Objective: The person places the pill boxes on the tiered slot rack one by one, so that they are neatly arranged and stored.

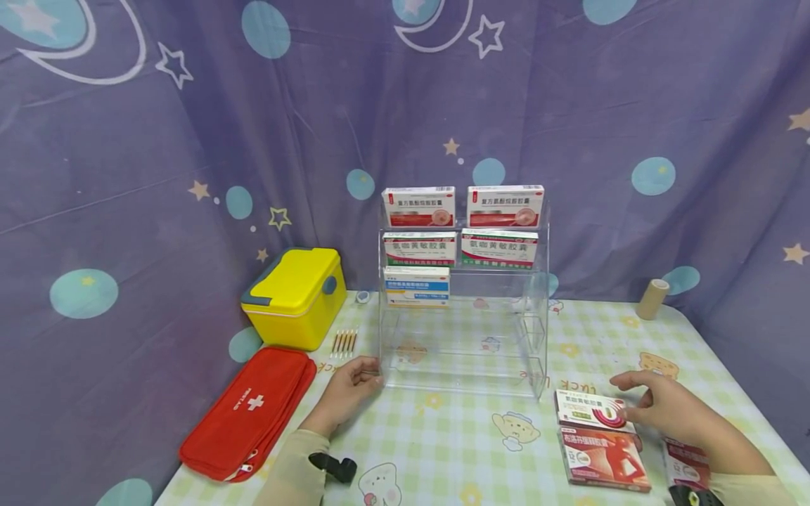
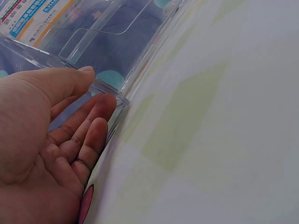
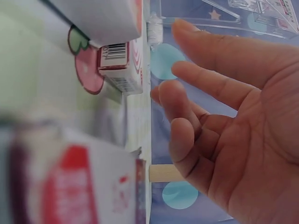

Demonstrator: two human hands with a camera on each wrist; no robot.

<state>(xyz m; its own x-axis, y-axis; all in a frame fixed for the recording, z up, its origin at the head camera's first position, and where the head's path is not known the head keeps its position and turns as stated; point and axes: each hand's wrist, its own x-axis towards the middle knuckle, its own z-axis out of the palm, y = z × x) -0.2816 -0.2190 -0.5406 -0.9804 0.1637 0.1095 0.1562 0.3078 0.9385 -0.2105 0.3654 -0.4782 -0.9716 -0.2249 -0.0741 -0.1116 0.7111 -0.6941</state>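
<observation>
My left hand [image 1: 351,386] is at the lower left corner of a clear acrylic display stand [image 1: 462,383]; its loosely bent fingertips [image 2: 105,105] appear to touch the stand's edge. On the right, my right hand [image 1: 677,414] hovers with loosely bent fingers beside a white medicine box with pink arcs [image 1: 588,410], with nothing held in the right wrist view. A red medicine box [image 1: 604,460] lies just in front of that one. Another red medicine box [image 1: 686,457] is partly hidden by my right forearm. On the stand's middle tier sits a blue-and-white medicine box [image 1: 418,288], with a gap at its right.
Red-and-white medicine boxes [image 1: 420,207] and green-edged medicine boxes [image 1: 500,249] fill the upper tiers. At left are a yellow case [image 1: 294,299], a red first-aid pouch [image 1: 249,411] and several swabs [image 1: 344,343]. A tan roll [image 1: 652,300] stands at the back right.
</observation>
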